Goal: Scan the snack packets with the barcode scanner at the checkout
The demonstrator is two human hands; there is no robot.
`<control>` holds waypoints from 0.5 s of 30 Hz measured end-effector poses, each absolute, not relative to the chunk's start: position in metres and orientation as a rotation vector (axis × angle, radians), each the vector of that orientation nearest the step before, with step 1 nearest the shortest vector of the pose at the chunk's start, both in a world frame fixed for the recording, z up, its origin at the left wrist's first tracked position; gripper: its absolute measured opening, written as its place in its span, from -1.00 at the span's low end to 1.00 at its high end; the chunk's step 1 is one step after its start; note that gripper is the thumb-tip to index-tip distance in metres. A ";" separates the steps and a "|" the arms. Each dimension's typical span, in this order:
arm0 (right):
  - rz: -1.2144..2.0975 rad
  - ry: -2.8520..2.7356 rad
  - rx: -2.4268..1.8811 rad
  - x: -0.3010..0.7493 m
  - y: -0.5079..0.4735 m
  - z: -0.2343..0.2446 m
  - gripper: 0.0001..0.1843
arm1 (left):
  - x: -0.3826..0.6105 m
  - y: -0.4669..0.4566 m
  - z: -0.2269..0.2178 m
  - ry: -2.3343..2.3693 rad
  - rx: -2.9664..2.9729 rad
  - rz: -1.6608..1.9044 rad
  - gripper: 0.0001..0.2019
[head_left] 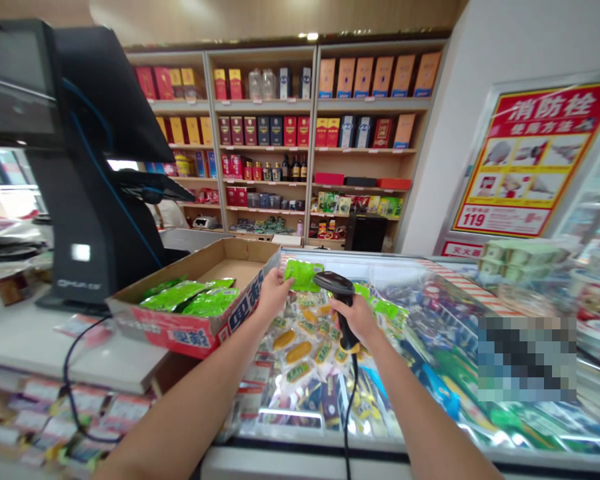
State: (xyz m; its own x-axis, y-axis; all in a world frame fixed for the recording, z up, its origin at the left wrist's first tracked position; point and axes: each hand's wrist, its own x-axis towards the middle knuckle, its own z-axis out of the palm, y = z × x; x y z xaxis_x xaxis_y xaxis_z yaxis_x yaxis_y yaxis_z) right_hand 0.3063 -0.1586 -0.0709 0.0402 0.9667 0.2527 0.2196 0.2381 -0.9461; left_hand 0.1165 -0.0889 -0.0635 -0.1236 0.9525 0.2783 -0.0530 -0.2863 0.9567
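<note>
My left hand [273, 293] pinches a green snack packet [303, 274] and holds it up over the glass freezer lid. My right hand [357, 319] grips a black handheld barcode scanner [336, 287], whose head points at the packet from the right. The scanner's cable [349, 407] hangs down toward me. Just left of my left hand an open cardboard box [200, 327] rests on the counter, with several more green packets [190, 297] lying inside.
A black checkout terminal [87, 167] stands on the white counter [40, 340] at left. The glass-topped freezer [430, 373] full of wrapped goods lies below my hands. Shelves of boxed bottles [290, 133] line the back wall. A red poster [530, 160] hangs at right.
</note>
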 end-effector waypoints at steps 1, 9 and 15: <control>0.860 -1.414 -1.193 0.303 -0.160 -0.069 -0.66 | 0.114 -0.092 -0.055 1.107 1.361 1.563 -0.76; 0.985 -1.499 -1.069 0.252 -0.170 -0.027 -0.71 | 0.037 -0.120 0.013 1.334 1.611 1.760 -0.82; 1.066 -1.538 -0.960 0.201 -0.163 -0.020 -0.72 | -0.033 -0.118 0.013 1.761 1.487 1.911 -0.84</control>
State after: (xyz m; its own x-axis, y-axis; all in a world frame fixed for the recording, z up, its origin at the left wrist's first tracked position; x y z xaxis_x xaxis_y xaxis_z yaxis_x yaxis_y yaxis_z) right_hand 0.2006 -0.1631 -0.0205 -0.1934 0.9399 0.2814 0.0661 0.2986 -0.9521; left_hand -0.0333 -0.1182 0.0129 -0.4982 0.6751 0.5441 0.4873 -0.3011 0.8197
